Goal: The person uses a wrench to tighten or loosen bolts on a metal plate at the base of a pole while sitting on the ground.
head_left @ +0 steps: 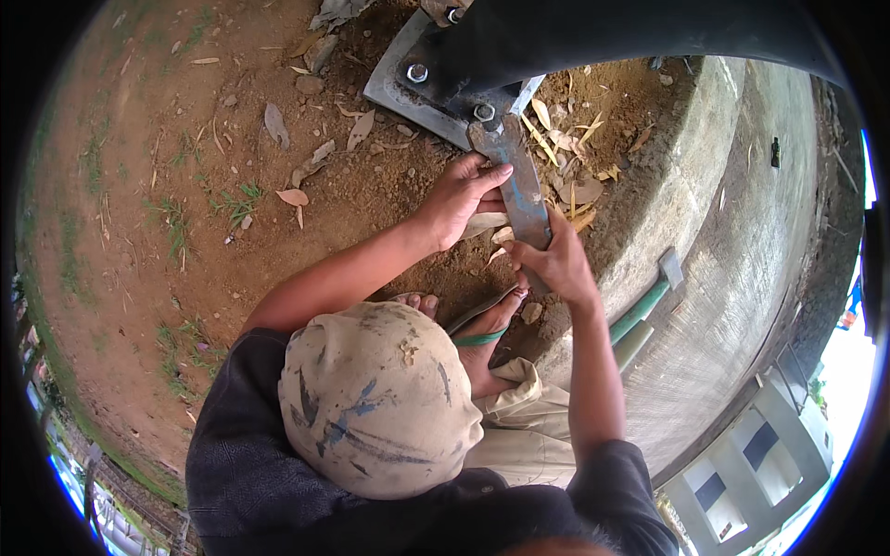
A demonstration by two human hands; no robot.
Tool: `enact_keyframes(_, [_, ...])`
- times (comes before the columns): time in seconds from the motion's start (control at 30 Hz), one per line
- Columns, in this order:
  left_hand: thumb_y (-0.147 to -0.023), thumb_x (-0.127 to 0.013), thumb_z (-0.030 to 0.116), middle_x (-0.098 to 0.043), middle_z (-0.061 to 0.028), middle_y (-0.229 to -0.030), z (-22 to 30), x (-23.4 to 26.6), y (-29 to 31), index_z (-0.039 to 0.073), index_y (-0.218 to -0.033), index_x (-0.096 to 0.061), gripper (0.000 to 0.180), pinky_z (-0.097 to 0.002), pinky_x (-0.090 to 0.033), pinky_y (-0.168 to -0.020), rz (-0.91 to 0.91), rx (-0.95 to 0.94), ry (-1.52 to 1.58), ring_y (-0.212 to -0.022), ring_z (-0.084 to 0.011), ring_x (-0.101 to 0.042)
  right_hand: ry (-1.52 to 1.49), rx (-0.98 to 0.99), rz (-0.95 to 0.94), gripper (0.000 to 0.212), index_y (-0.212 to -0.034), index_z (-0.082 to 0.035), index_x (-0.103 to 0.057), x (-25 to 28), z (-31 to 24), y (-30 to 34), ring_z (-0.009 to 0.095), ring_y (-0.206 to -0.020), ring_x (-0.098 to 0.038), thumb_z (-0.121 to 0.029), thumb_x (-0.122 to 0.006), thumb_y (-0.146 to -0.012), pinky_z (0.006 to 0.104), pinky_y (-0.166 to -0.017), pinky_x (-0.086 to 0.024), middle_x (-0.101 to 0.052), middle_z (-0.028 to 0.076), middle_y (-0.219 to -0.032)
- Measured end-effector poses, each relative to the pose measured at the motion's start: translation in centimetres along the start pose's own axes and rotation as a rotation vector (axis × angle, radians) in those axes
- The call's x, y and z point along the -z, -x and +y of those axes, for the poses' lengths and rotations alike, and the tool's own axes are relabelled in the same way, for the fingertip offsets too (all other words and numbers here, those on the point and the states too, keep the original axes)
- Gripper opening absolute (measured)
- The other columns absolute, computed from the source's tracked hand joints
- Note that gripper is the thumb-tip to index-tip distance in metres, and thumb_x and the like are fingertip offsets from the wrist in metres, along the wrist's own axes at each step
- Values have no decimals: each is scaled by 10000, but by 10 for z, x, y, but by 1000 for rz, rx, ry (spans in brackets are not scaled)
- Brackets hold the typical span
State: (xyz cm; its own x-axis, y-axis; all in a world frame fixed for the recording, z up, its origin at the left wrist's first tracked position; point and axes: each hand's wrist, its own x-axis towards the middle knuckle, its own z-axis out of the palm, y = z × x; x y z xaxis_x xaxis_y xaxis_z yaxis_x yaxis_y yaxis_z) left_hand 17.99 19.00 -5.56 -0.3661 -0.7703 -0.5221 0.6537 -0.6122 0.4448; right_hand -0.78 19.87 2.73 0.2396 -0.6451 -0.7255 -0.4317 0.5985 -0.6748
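Note:
A flat steel wrench (522, 190) with worn blue paint slants down from the foot of a black post (630, 32). Its upper end meets or lies right beside a hex bolt (484, 112) on the grey base plate (387, 82); exact seating cannot be made out. My left hand (459, 204) pinches the wrench's upper part, thumb on top and fingers partly behind. Around its lower end closes my right hand (558, 261). Another hex bolt (416, 72) sits farther left on the plate.
To the right runs a concrete edge (649, 218) beside a paved strip. A green-handled hammer (642, 310) lies there, with a pale green handle (632, 346) alongside. My stained beige trouser knee (375, 398) and sandalled foot (482, 338) are close below. Dry leaves (362, 130) litter the soil.

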Motion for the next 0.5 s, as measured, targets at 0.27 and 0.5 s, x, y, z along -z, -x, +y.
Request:
enact_keyframes(0.27, [-1044, -639, 247, -680, -42, -1176, 3, 3, -14, 96, -1196, -611, 216, -400, -567, -983, 11, 26, 56, -1068, -207, -691, 132, -33, -189, 517, -1241, 85, -545, 54, -33, -32, 159, -476, -626, -46, -819, -822, 296, -405, -477, -652, 83, -664])
enact_keyframes(0.5, [-1025, -661, 288, -739, -97, -1182, 11, 21, -2, 77, -1295, -642, 343, -353, -567, -943, 117, -37, -130, -1030, -167, -712, -440, 2, 133, 369, -1184, 23, -523, -82, 26, -22, 163, -519, -635, -92, -757, -923, 313, -464, -529, -661, 66, -727])
